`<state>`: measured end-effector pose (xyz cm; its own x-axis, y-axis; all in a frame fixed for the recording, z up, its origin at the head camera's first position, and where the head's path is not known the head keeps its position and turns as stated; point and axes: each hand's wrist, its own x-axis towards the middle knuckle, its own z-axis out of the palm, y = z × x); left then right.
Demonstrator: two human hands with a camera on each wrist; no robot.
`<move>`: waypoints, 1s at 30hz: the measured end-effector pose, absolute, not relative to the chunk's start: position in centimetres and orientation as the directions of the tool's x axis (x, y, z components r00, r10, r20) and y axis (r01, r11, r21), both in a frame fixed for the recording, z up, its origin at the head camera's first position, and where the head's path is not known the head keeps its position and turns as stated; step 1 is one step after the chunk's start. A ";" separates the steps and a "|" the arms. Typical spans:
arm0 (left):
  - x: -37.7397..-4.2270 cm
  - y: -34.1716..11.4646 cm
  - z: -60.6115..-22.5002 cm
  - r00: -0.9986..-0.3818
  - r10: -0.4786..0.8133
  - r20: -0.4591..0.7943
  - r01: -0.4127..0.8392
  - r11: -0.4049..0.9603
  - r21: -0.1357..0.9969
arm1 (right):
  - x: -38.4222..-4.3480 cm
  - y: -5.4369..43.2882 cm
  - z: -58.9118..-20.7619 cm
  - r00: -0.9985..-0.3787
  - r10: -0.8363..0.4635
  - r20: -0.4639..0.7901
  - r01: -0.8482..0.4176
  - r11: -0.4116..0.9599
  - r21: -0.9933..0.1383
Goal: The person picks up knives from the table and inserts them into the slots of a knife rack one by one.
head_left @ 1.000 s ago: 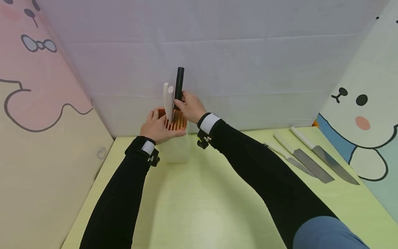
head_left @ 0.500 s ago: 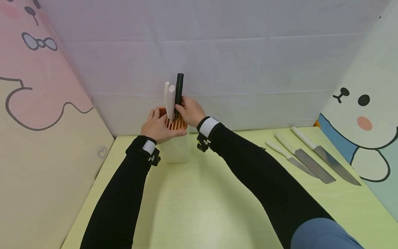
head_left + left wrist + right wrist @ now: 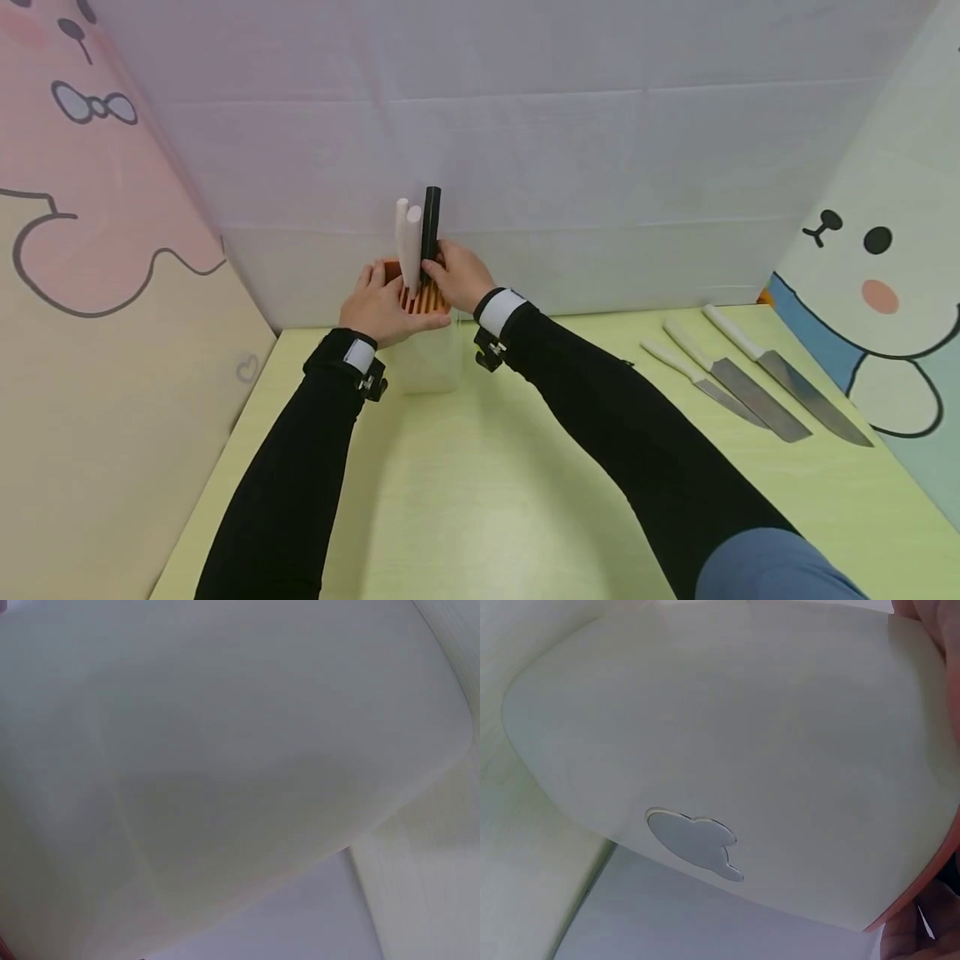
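Observation:
A whitish knife block (image 3: 427,367) with an orange slotted top (image 3: 431,302) stands at the back of the table; its pale side (image 3: 225,787) fills most of the left wrist view. My left hand (image 3: 378,312) grips the block's upper edge, thumb along the front and fingers at the left. Two white-handled knives (image 3: 408,246) stand upright in the slots. Beside them, my right hand (image 3: 461,277) pinches the black handle of a knife (image 3: 431,221) standing upright at the slots; its blade is hardly visible. In the right wrist view, fingers (image 3: 930,922) show at the right edge.
Three light-handled knives lie side by side on the table's right: a small knife (image 3: 701,379), a cleaver (image 3: 750,392) and a long chef's knife (image 3: 795,383). A pale cloth wall (image 3: 600,167) rises behind the block. Cartoon-printed panels (image 3: 97,250) flank the table.
The black-handled knife has sunk lower into the block, my right hand moving down with it. My left hand has stayed on the block.

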<state>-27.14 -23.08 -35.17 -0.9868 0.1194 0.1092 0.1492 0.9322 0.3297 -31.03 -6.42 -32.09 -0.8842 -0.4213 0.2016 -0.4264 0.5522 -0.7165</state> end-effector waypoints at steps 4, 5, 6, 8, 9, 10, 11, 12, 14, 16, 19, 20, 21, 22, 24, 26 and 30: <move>-27.2 -23.0 -35.2 -0.985 0.123 0.123 0.158 0.928 0.336 | -31.1 -6.4 -32.4 -0.885 -0.421 0.199 -0.426 0.560 -0.710; -27.2 -23.0 -35.2 -0.984 0.125 0.128 0.162 0.927 0.337 | -31.1 -6.4 -32.5 -0.885 -0.422 0.199 -0.427 0.561 -0.709; -27.2 -22.9 -35.2 -0.983 0.126 0.131 0.164 0.927 0.337 | -31.2 -6.4 -32.5 -0.884 -0.423 0.199 -0.429 0.564 -0.706; -27.2 -23.0 -35.2 -0.982 0.128 0.138 0.168 0.926 0.338 | -31.2 -6.4 -32.6 -0.884 -0.424 0.198 -0.431 0.570 -0.700; -27.2 -23.0 -35.2 -0.982 0.129 0.139 0.170 0.925 0.339 | -31.3 -6.4 -32.6 -0.883 -0.425 0.198 -0.431 0.571 -0.698; -27.2 -23.0 -35.2 -0.982 0.129 0.139 0.170 0.926 0.338 | -31.3 -6.4 -32.7 -0.883 -0.425 0.199 -0.433 0.573 -0.696; -27.2 -23.0 -35.2 -0.982 0.130 0.140 0.170 0.926 0.337 | -31.3 -6.4 -32.7 -0.883 -0.426 0.198 -0.433 0.571 -0.697; -27.2 -23.0 -35.2 -0.982 0.129 0.138 0.169 0.926 0.337 | -31.3 -6.5 -32.8 -0.882 -0.427 0.200 -0.434 0.570 -0.698; -27.2 -23.1 -35.3 -0.983 0.127 0.133 0.165 0.927 0.337 | -31.4 -6.5 -32.9 -0.879 -0.431 0.203 -0.439 0.568 -0.697; -27.2 -23.1 -35.2 -0.984 0.124 0.127 0.160 0.929 0.333 | -31.4 -6.5 -33.0 -0.876 -0.436 0.205 -0.444 0.565 -0.695; -27.2 -23.1 -35.2 -0.986 0.117 0.117 0.150 0.931 0.332 | -31.4 -6.5 -33.2 -0.873 -0.443 0.205 -0.450 0.567 -0.690; -27.2 -23.1 -35.2 -0.987 0.116 0.114 0.148 0.931 0.333 | -31.4 -6.5 -33.3 -0.872 -0.445 0.204 -0.451 0.568 -0.689; -27.2 -23.1 -35.1 -0.987 0.115 0.114 0.147 0.931 0.334 | -31.4 -6.5 -33.3 -0.871 -0.446 0.206 -0.454 0.569 -0.686; -27.2 -23.1 -35.1 -0.987 0.115 0.115 0.147 0.931 0.335 | -31.4 -6.5 -33.4 -0.869 -0.449 0.208 -0.458 0.570 -0.682; -27.2 -23.0 -35.1 -0.986 0.118 0.120 0.153 0.929 0.338 | -31.3 -6.5 -33.5 -0.865 -0.454 0.214 -0.467 0.573 -0.673; -27.2 -23.1 -35.2 -0.985 0.122 0.124 0.157 0.928 0.338 | -31.1 -6.5 -33.5 -0.862 -0.456 0.221 -0.476 0.578 -0.663; -27.0 -23.1 -35.1 -0.984 0.129 0.122 0.163 0.930 0.330 | -31.0 -6.5 -33.7 -0.863 -0.450 0.231 -0.480 0.584 -0.655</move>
<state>-26.99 -23.07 -35.11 -0.9842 0.1289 0.1216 0.1626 0.9297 0.3304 -30.98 -6.51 -33.73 -0.8628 -0.4496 0.2311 -0.4797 0.5843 -0.6545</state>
